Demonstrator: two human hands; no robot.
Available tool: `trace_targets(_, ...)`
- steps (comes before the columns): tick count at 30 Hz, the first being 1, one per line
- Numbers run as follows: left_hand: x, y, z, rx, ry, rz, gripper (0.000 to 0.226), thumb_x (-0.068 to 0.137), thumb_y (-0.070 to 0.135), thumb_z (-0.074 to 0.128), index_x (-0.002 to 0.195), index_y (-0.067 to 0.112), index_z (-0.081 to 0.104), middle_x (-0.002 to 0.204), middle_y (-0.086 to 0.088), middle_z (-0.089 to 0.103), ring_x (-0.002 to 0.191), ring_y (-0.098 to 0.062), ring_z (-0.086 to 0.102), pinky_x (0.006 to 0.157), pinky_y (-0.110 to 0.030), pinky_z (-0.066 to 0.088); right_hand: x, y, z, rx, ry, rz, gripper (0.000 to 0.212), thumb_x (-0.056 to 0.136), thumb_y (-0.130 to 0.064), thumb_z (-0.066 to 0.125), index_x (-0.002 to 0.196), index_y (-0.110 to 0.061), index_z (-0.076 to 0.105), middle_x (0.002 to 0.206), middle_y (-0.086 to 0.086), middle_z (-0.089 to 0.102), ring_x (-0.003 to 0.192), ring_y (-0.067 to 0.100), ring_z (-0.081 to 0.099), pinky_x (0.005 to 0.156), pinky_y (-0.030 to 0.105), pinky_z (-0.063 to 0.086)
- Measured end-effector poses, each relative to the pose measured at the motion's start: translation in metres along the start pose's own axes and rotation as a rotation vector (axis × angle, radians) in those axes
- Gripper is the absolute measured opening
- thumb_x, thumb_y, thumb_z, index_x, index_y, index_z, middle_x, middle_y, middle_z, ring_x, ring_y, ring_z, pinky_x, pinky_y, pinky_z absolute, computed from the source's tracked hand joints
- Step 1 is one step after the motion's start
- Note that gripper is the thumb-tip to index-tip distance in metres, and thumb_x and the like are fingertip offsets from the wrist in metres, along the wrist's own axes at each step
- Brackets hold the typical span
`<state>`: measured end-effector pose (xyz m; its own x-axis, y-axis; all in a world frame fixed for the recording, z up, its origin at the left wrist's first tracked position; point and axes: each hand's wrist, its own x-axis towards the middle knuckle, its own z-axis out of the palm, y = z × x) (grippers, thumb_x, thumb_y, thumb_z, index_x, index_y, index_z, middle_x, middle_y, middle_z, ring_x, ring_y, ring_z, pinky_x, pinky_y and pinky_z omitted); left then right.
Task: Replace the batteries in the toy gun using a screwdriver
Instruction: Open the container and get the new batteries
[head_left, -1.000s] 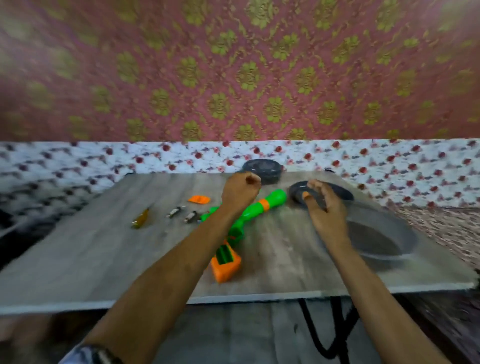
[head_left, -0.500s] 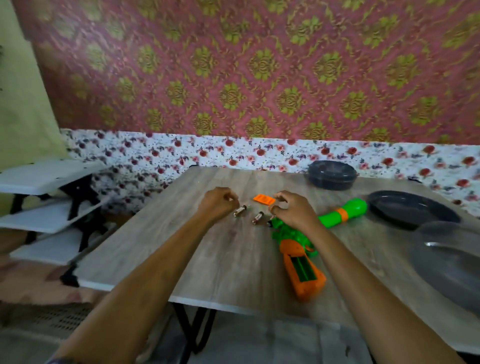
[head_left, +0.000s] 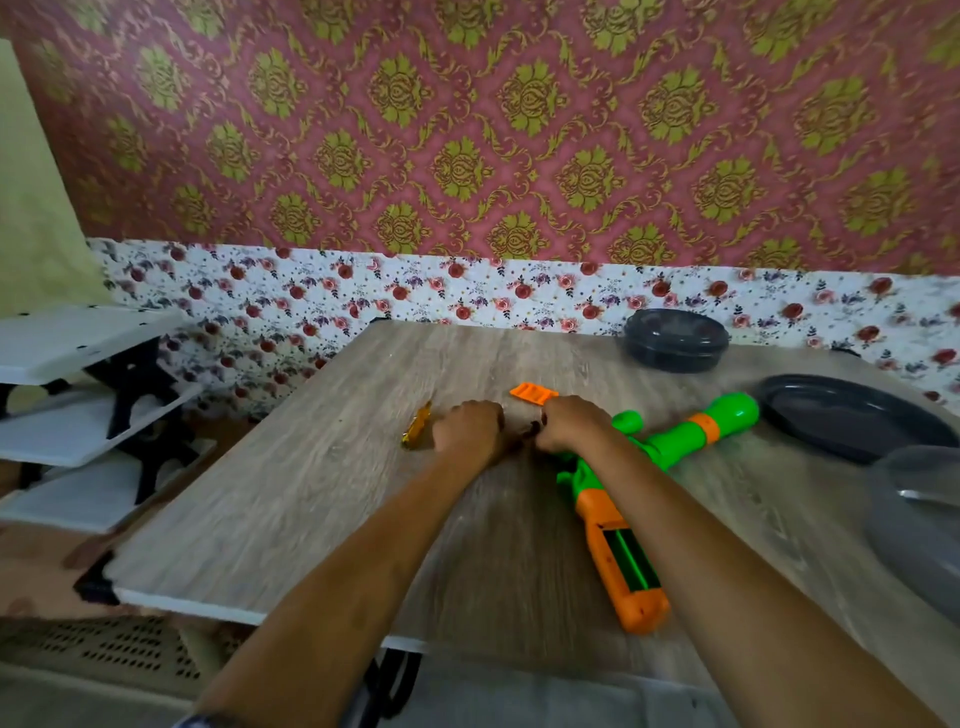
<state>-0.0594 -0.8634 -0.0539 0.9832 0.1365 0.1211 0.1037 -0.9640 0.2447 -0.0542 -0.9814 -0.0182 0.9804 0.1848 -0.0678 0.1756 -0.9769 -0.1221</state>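
With the toy gun (head_left: 680, 439) flat on the bench (head_left: 311, 493), its battery compartment (head_left: 631, 564) open upward showing a green lining, the left grip (head_left: 467, 431) and right grip (head_left: 571, 423) rest curled beside its green body, contents indeterminate.

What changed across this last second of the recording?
Both hands moved left from near the dark plate to the two batteries; the left hand and right hand now curl over that spot, nearly touching, covering the batteries, so a grip is unconfirmed. Toy gun, orange cover, screwdriver unmoved.
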Motion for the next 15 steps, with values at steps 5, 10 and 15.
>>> trace_targets(5, 0.004, -0.002, 0.001, 0.057, 0.104, -0.009, 0.033, 0.092, 0.040, 0.053, 0.111, 0.017, 0.065, 0.113, -0.010, 0.064, 0.104, -0.028, 0.061, 0.074, -0.032, 0.044, 0.008, -0.001, 0.002, 0.025, 0.074, 0.051, 0.038, 0.084, -0.019, 0.061, 0.120, -0.009, 0.054, 0.122, 0.012, 0.056, 0.113, 0.028, 0.055, 0.089, 0.035, 0.046)
trace_targets(10, 0.010, 0.000, 0.000, 0.038, 0.087, 0.007, 0.027, 0.091, 0.028, 0.057, 0.110, 0.012, 0.066, 0.111, -0.013, 0.065, 0.103, -0.029, 0.061, 0.078, -0.035, 0.047, 0.013, 0.000, 0.000, 0.035, 0.092, 0.043, 0.042, 0.081, -0.020, 0.068, 0.120, -0.010, 0.055, 0.124, 0.012, 0.055, 0.114, 0.029, 0.054, 0.088, 0.034, 0.046)
trace_targets(15, 0.008, -0.006, -0.004, -0.043, 0.106, 0.035, 0.024, 0.088, 0.025, 0.061, 0.106, 0.010, 0.068, 0.106, -0.013, 0.067, 0.099, -0.028, 0.062, 0.081, -0.034, 0.049, 0.012, 0.002, -0.005, 0.069, 0.122, 0.009, 0.047, 0.077, -0.025, 0.073, 0.119, -0.010, 0.056, 0.124, 0.012, 0.056, 0.114, 0.029, 0.054, 0.088, 0.033, 0.046)
